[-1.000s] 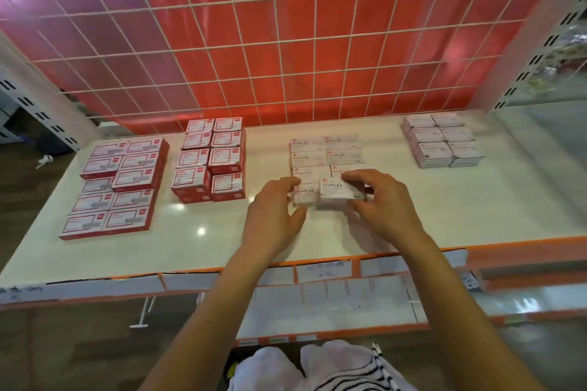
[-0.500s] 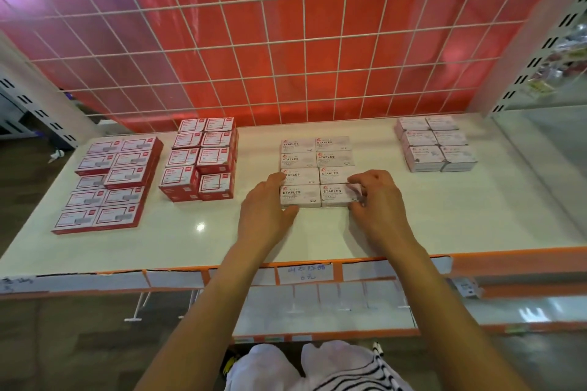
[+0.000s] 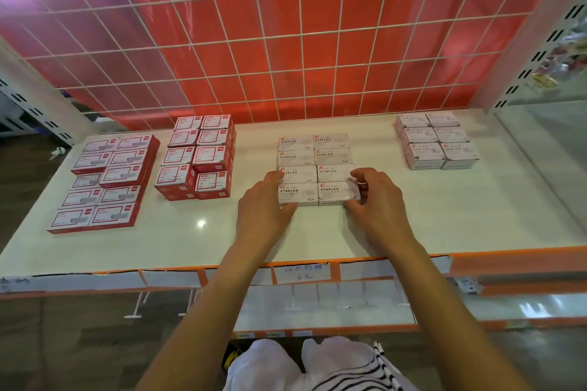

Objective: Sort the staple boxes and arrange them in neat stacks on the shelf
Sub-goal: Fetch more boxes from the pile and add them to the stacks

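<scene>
- Big white shelf with an orange front lip [image 3: 444, 225], red wire-grid back panel [image 3: 286, 57] behind it. Four groups of boxes laid out across, well apart.
- Far left, a flat block of red-and-white staple boxes [image 3: 104, 181]. Beside that, a taller stack of red staple boxes [image 3: 197, 159]. Far right, pale pinkish boxes [image 3: 435, 143], labels too small to read.
- In the middle, a block of white STAPLES boxes [image 3: 314, 155], two columns by four rows. Looks like the group being squared up.
- Left hand [image 3: 263, 209]: grip curled round the left end of the front-left white box [image 3: 297, 194], thumb on its near edge.
- Right hand [image 3: 378, 200]: same deal on the right end of the front-right white box [image 3: 336, 194], fingers bent over it.
- To do this bit well: squeeze both ends inward together to close the seam, then nudge back flush with the row behind. Keep pressure low and even, otherwise could skew a box or make it ride up.
</scene>
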The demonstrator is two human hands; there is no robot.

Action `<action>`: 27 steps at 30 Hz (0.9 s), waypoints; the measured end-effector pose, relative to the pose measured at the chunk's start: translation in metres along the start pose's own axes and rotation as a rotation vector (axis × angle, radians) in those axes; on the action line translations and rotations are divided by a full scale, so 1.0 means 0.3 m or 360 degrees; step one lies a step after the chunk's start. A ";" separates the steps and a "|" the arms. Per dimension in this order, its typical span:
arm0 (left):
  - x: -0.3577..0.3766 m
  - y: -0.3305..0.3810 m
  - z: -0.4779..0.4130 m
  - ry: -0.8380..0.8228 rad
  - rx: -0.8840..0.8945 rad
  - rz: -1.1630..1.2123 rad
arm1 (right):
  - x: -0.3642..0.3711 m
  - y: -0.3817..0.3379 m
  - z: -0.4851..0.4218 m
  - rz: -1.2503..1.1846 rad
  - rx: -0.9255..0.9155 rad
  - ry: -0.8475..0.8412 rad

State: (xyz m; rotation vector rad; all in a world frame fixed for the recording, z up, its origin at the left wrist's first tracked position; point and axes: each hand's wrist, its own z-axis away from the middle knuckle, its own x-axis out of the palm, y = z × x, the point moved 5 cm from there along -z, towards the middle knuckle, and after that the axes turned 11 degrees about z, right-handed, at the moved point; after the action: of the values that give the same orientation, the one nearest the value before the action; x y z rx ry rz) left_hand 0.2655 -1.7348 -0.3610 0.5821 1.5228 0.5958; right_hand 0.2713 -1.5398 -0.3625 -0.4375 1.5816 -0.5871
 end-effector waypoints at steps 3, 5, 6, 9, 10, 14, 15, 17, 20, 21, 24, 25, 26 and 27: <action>-0.002 0.003 0.007 0.0015 -0.0006 0.0054 | 0.001 0.003 0.002 -0.0039 0.0015 0.0010; -0.003 0.006 0.010 0.0021 -0.0001 0.0069 | 0.001 0.005 0.004 -0.0082 0.0046 -0.0001; -0.004 0.007 0.011 0.0026 0.0003 0.0070 | 0.000 0.007 0.006 -0.0109 0.0064 -0.0011; -0.004 0.006 0.014 0.0040 0.0001 0.0074 | -0.003 0.006 0.012 -0.0144 0.0087 -0.0006; -0.005 0.006 0.015 0.0044 0.0002 0.0075 | -0.003 0.006 0.015 -0.0147 0.0090 0.0007; -0.009 0.010 0.016 0.0045 0.0013 0.0098 | -0.007 0.004 0.024 -0.0158 0.0105 0.0033; -0.009 0.010 0.016 0.0040 0.0010 0.0106 | -0.008 0.004 0.025 -0.0172 0.0112 0.0033; -0.009 0.009 0.018 0.0028 -0.0001 0.0117 | -0.012 0.004 0.026 -0.0186 0.0118 0.0033; -0.010 0.010 0.022 0.0026 0.0000 0.0107 | -0.012 0.004 0.029 -0.0176 0.0119 0.0023; -0.011 0.011 0.023 0.0026 -0.0005 0.0108 | -0.012 0.004 0.030 -0.0174 0.0117 0.0024; -0.013 0.011 0.024 0.0023 -0.0023 0.0122 | -0.012 0.007 0.032 -0.0184 0.0124 0.0015; -0.014 0.011 0.024 0.0018 -0.0027 0.0120 | -0.011 0.008 0.032 -0.0185 0.0127 0.0012; -0.015 0.012 0.025 0.0015 -0.0027 0.0114 | -0.011 0.009 0.031 -0.0184 0.0128 0.0009; -0.015 0.013 0.025 0.0015 -0.0028 0.0107 | -0.010 0.010 0.030 -0.0178 0.0127 0.0005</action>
State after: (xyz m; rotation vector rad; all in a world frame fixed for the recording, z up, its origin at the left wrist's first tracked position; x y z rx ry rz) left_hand 0.2732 -1.7348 -0.3553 0.6194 1.5103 0.6637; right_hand 0.2808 -1.5367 -0.3623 -0.4671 1.5383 -0.7342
